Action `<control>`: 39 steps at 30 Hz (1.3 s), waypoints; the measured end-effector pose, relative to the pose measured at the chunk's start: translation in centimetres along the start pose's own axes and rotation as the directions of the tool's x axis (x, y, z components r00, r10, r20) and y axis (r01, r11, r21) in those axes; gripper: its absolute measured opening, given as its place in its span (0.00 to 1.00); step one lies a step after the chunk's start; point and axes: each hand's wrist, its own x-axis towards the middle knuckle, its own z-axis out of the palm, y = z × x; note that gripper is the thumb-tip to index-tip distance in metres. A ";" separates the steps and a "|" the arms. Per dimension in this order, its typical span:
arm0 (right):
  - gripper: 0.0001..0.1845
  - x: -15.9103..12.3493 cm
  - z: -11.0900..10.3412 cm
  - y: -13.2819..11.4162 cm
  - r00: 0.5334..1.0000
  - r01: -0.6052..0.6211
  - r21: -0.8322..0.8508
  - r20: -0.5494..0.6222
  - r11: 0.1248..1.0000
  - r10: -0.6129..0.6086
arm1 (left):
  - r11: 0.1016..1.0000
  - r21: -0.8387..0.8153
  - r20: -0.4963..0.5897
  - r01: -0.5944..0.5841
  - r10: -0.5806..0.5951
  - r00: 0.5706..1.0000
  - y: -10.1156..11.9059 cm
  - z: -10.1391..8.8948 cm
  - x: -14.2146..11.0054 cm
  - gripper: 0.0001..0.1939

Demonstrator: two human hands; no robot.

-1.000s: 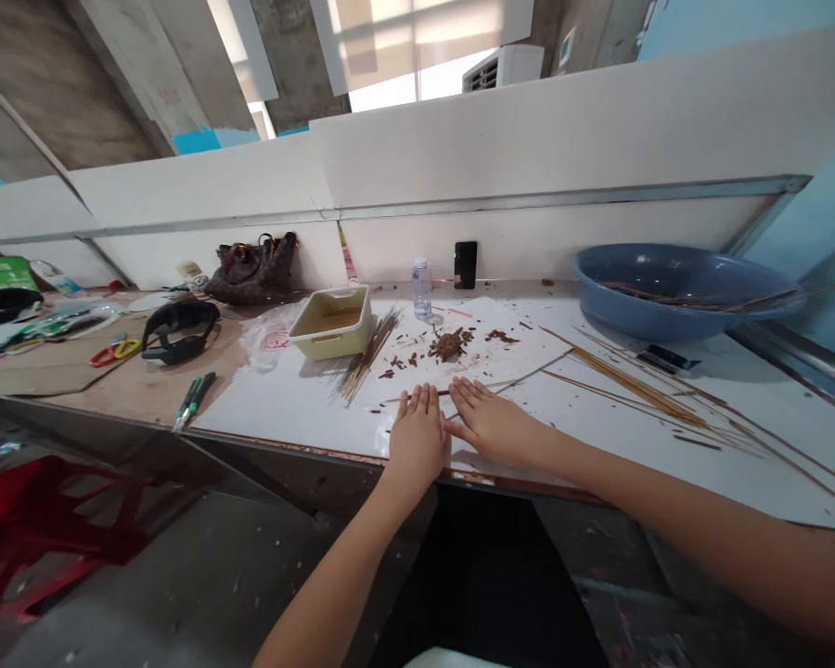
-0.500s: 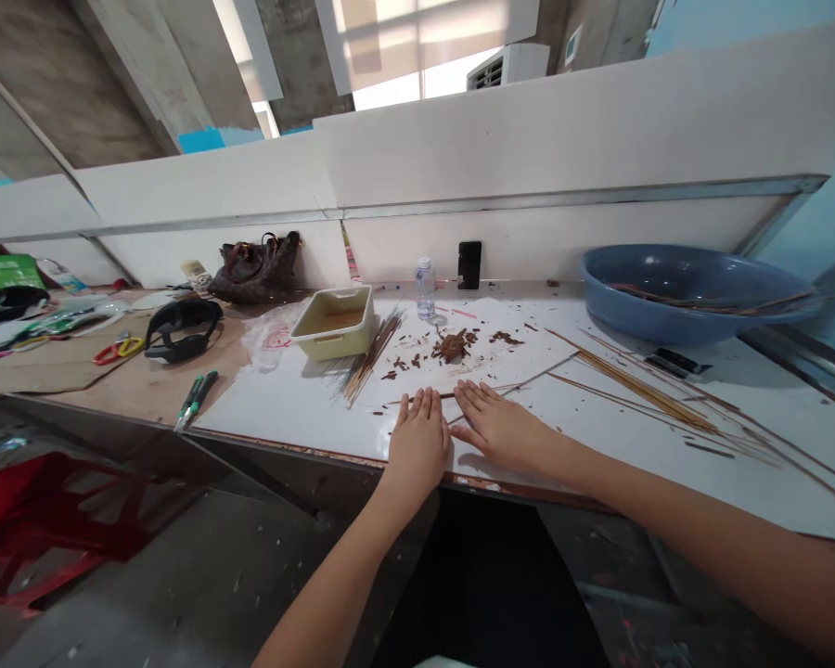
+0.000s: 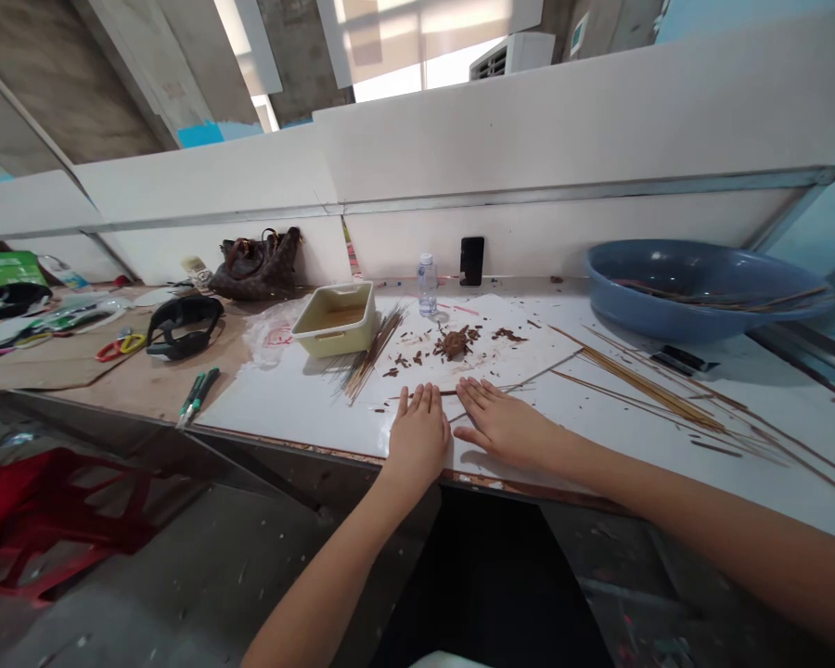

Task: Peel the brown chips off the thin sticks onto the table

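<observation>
My left hand (image 3: 417, 438) and my right hand (image 3: 502, 427) lie flat on the white board (image 3: 306, 417) near its front edge, fingers apart, holding nothing. A thin brown stick (image 3: 431, 392) runs just beyond my left fingertips. Beyond the hands are dark brown wood chips (image 3: 454, 344). A fanned bundle of thin sticks (image 3: 368, 367) lies to the left of the chips. Further right, a second bundle of long sticks (image 3: 650, 392) lies on the board, closer to my right hand than to the chips.
A cream plastic tray (image 3: 334, 341) and a water bottle (image 3: 427, 286) stand behind the board, near an upright phone (image 3: 471, 261). A blue basin (image 3: 674, 311) holds sticks at right. Left are a handbag (image 3: 261, 267), black goggles (image 3: 185, 325), scissors (image 3: 122, 346) and craft knives (image 3: 199, 394).
The view has drifted slightly, so the bench items sit a little further right. Both hands stay flat on the board in nearly the same place.
</observation>
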 end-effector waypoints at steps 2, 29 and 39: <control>0.50 -1.4 0.0 -0.8 1.000 0.015 0.027 -0.010 1.000 -0.015 | 1.000 0.011 -0.028 -0.026 0.026 0.999 0.2 0.1 -1.3 0.32; 0.51 0.6 -0.5 -2.2 0.990 -0.121 0.081 0.075 0.989 0.115 | 0.997 -0.058 0.011 -0.048 0.049 0.999 1.4 1.0 0.2 0.32; 0.47 3.9 -1.7 -0.5 0.981 -0.154 0.030 0.124 0.988 0.149 | 0.996 -0.079 0.098 0.030 -0.022 0.995 0.5 0.3 3.6 0.34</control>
